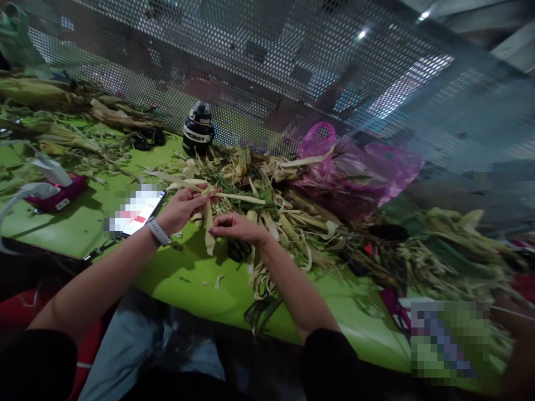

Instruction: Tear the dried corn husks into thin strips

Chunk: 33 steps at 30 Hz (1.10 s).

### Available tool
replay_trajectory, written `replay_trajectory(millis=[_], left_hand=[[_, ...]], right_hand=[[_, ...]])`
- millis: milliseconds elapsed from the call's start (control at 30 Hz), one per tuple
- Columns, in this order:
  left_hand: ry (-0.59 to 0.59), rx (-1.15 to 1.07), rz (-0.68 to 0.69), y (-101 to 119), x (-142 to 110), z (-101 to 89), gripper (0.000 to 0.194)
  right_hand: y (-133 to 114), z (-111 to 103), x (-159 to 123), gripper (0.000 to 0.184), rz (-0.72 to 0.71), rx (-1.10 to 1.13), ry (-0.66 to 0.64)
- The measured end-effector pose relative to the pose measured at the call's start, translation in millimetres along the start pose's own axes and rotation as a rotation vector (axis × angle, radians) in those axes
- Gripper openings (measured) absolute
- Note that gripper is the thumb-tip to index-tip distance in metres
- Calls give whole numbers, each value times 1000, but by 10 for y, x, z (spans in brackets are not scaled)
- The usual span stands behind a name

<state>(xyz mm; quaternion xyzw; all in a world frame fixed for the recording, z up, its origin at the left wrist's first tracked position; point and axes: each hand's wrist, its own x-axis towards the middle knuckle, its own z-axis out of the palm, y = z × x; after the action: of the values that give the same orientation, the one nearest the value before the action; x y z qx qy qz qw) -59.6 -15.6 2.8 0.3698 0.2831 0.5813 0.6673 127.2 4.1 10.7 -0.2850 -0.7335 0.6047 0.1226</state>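
One purple power block [76,191] sits at frame left, then a lit phone [140,211]; at centre the left hand [186,207] pinches pale husk strips [209,244]; the right hand [236,227] curls at their hanging end, whether gripping I cannot tell.

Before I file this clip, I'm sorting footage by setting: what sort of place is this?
Probably a workshop of some kind, seemingly indoors: a long green table strewn with husk-like plant strips, and a perforated screen along its far side.
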Motion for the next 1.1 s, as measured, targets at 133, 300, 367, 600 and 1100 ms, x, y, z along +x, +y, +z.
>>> replay_trajectory(millis=[133, 300, 367, 600, 1100], left_hand=[[42, 19, -66, -47, -12, 16, 36], [70, 143, -48, -102, -3, 3, 44], [34, 173, -55, -128, 1, -7, 46], [-20, 265, -80, -224, -24, 27, 44], [-23, 523, 135, -236, -60, 40, 47]], right_hand=[[34, 158, 117, 39, -4, 180, 198], [96, 289, 240, 45, -23, 410, 445], [115, 290, 260, 43, -65, 437, 558], [193, 245, 261, 38, -180, 139, 761], [207, 31, 174, 32, -238, -409, 978]])
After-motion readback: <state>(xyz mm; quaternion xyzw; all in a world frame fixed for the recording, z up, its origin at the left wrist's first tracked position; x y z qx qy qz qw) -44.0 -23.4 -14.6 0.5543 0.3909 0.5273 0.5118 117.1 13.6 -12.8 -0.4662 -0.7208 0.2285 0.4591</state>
